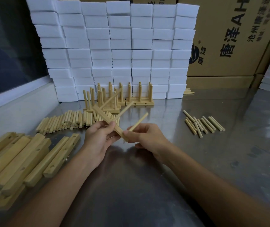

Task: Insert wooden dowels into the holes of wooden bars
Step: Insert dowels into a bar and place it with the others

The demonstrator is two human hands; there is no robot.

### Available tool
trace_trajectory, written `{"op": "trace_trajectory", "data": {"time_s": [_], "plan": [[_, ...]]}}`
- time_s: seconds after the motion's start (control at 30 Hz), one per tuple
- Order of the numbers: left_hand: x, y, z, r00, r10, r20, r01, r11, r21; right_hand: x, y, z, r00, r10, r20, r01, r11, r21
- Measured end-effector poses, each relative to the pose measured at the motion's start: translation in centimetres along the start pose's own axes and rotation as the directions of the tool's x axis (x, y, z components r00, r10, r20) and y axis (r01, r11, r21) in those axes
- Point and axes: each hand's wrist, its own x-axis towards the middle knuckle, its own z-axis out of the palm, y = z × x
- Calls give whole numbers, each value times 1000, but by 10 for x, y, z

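**Fingers pinching a dowel at the end of a held bar**

Fingers (131, 132) of the right hand (147, 138) are closed in a pinch on the lower end of a dowel (139, 121), which is held against the near end of a wooden bar (109, 122). The bar is gripped by the curled fingers and thumb of the left hand (98, 138), and two dowels (113, 98) are already seated in it, beyond the fingertips. Loose dowels (65, 120) are piled beyond the left fingers; bare bars (24, 161) are stacked left of them. A smaller dowel group (203, 123) is spread right of the right fingers, on the metal table (147, 185).
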Motion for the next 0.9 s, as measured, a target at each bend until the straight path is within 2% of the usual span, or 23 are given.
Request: {"op": "trace_trajectory", "data": {"time_s": [0.17,0.3,0.37,0.4,0.43,0.47,0.53,0.6,0.7,0.73,0.8,0.9], "plan": [[-2,-3,1,1000,-10,23,10,1000,16,3,4,-3,997,-71,16,71,997,-16],[-1,-8,4,1000,5,-20,-1,982,189,9,7,-10,995,-70,-67,64,994,-83],[-1,-10,4,994,73,-84,-42,946,322,12,9,-17,985,-75,-157,52,987,-151],[-1,-10,2,984,149,-100,-90,890,447,14,10,-21,975,-87,-203,47,980,-193],[0,-9,-1,966,246,-81,-150,787,599,16,12,-26,963,-101,-249,41,972,-233],[0,-8,-4,943,332,-32,-204,649,733,18,14,-31,951,-115,-286,36,963,-268],[-1,-5,-12,896,438,72,-258,384,887,21,17,-39,930,-151,-335,29,939,-342],[-1,-2,-19,863,488,129,-241,175,955,23,21,-45,908,-196,-370,20,903,-430],[-1,3,-25,835,531,143,-64,-165,984,25,26,-51,869,-246,-430,-46,825,-564],[-1,4,-26,851,515,105,20,-232,972,27,27,-53,862,-250,-442,-71,802,-593],[-3,7,-26,885,466,1,159,-305,939,29,30,-56,862,-247,-442,-96,777,-622],[-4,8,-26,904,416,-101,256,-337,906,29,32,-60,858,-255,-446,-110,757,-644]]}}
